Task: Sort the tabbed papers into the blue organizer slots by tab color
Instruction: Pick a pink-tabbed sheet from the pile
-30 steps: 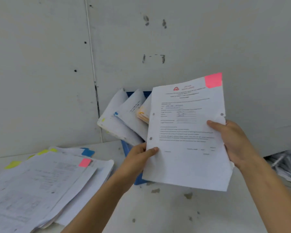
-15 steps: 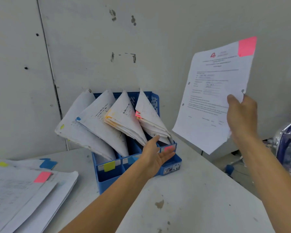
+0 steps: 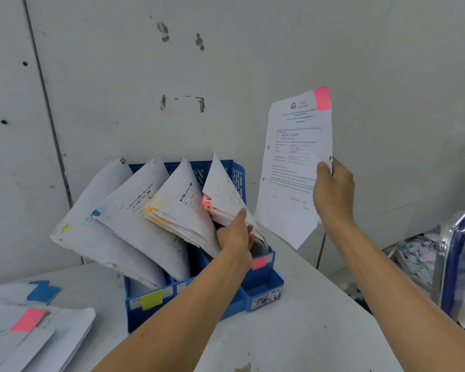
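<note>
Right hand point(image 3: 333, 193) is up high, thumb and fingers pinched on the right edge of one loose sheet point(image 3: 290, 170), which hangs in the air right of the blue organizer point(image 3: 263, 289), touching nothing else. Its pink tab point(image 3: 322, 98) sits at the top corner; the print is too small to read. Left hand point(image 3: 235, 234) is down at the rightmost slot and grips the pink-tabbed bundle point(image 3: 222, 189): thumb on its face, fingers curled round its lower edge, tips hidden behind the paper. So the two hands are well apart, each closed on paper.

Count the bundles fanning left out of the organizer: four, the other three being orange-tabbed point(image 3: 180, 202), blue-tabbed point(image 3: 134, 210) and yellow-tabbed point(image 3: 91, 226). Only two slot labels show, a yellow label point(image 3: 151, 299) and a pink label point(image 3: 259, 263) (the left forearm covers the two between).

On the table point(image 3: 293, 331) at far left lies a loose stack point(image 3: 65, 334), cut off by the frame, one pink and one blue tab showing. Far right, a metal frame point(image 3: 447, 264) with crumpled paper, hard to make out.
</note>
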